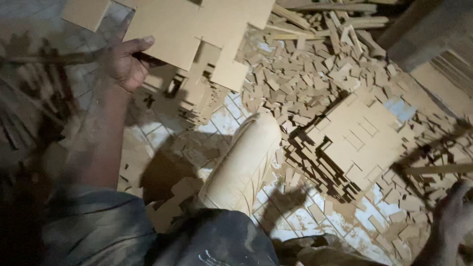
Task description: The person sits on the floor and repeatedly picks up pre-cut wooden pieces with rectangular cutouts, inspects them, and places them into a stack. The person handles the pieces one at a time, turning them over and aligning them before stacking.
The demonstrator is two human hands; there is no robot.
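Currently left hand [123, 61] pinches notched board [192, 27] at its lower-left edge, thumb on top. Right hand [451, 216] blurred; grip undeterminable.

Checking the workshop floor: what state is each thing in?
left hand: gripping the cut board
cut board: held up, notched
stack of cut boards: lying on the floor
small offcuts: scattered loose
right hand: blurred, grip unclear
shoe: dust-covered
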